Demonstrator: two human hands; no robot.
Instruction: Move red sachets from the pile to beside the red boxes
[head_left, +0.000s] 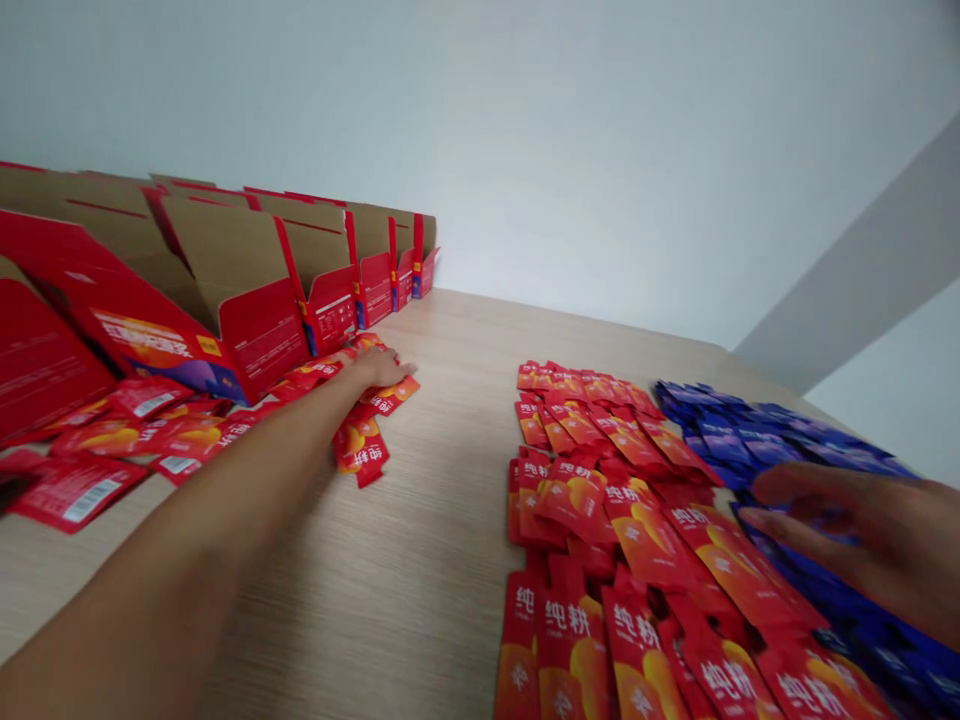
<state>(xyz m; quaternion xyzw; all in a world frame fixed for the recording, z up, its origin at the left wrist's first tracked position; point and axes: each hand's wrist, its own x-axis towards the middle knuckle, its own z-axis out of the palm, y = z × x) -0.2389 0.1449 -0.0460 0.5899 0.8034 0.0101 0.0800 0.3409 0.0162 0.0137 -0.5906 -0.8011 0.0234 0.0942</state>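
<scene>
Head camera: single view, close above the table (420, 560), facing forward and down; wall (570, 150) at 12 o'clock.

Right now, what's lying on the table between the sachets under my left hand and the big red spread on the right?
Head view: only bare wooden table separates the sachets under the left hand from the red sachet spread.

Table (420, 560): light wood-grain, matt, smooth.
Red sachets (645, 540): glossy printed film.
Blue sachets (757, 430): glossy film.
Cartons (262, 330): cardboard, red printed outside, raw brown matt inside.
Wall (570, 150): plain, matt.
</scene>
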